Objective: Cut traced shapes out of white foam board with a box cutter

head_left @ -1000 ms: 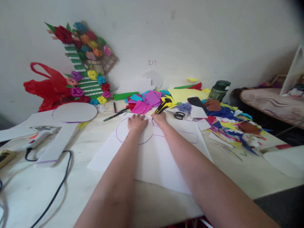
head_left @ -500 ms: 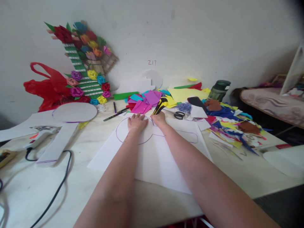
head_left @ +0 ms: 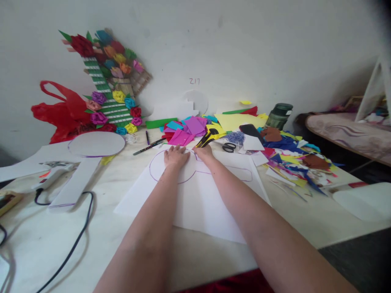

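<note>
A large white sheet [head_left: 210, 215] lies on the table, with a circle and a long handle shape drawn on it in purple line. My left hand [head_left: 176, 156] rests flat on the circle, fingers spread, pressing the sheet. Just right of it, my right hand [head_left: 204, 152] is closed round a yellow and black utility knife [head_left: 208, 137]. The knife slants up to the right, and its lower end is at the circle's right edge, where the handle outline meets it. The blade tip is too small to make out.
Coloured paper pieces [head_left: 195, 126] and black scissors [head_left: 229, 147] lie beyond my hands. A scrap pile [head_left: 293, 158] and a green bottle [head_left: 279, 116] stand right. Leftward are a paddle-shaped white cutout [head_left: 96, 144], a glue gun [head_left: 56, 176] with its cord [head_left: 82, 232], and pens [head_left: 149, 146].
The knife has tilted lower and to the right in my right hand. My left hand stays on the circle. The whole view has shifted slightly.
</note>
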Available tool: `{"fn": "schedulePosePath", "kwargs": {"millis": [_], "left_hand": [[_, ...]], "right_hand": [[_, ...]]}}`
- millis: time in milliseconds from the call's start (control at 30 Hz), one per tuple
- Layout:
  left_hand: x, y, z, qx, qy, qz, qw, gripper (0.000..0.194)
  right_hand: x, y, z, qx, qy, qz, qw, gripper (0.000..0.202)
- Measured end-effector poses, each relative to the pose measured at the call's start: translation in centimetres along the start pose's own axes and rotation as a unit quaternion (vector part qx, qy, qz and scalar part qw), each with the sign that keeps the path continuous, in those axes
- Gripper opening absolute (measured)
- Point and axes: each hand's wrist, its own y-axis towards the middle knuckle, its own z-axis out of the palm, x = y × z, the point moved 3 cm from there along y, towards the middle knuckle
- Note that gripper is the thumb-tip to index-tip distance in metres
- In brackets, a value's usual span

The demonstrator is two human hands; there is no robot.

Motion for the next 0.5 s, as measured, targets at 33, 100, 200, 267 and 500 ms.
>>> {"fn": "schedulePosePath", "kwargs": {"millis": [33, 100, 200, 267, 500], "left_hand": [[-0.01, -0.01, 0.0, 0.0, 0.0, -0.001, 1.0, 0.053], [-0.01, -0.01, 0.0, 0.0, -0.001, -0.004, 1.0, 0.052], [-0.02, -0.03, -0.03, 0.001, -0.002, -0.007, 1.0, 0.052], [-0.07, -0.12, -0.12, 0.004, -0.003, -0.005, 1.0, 0.053], [-0.27, -0.41, -0.45, 0.009, -0.004, -0.003, 1.0, 0.052]], "right_hand": [[0.0, -0.04, -0.04, -0.001, 0.001, -0.004, 1.0, 0.015], [0.11, -0.16, -0.19, 0.002, 0.002, -0.014, 1.0, 0.013], [0.44, -0.43, -0.5, 0.009, 0.006, -0.029, 1.0, 0.012], [0.6, -0.59, -0.67, 0.008, 0.006, -0.027, 1.0, 0.012], [0.52, -0.45, -0.55, 0.001, 0.005, -0.014, 1.0, 0.01]]}}
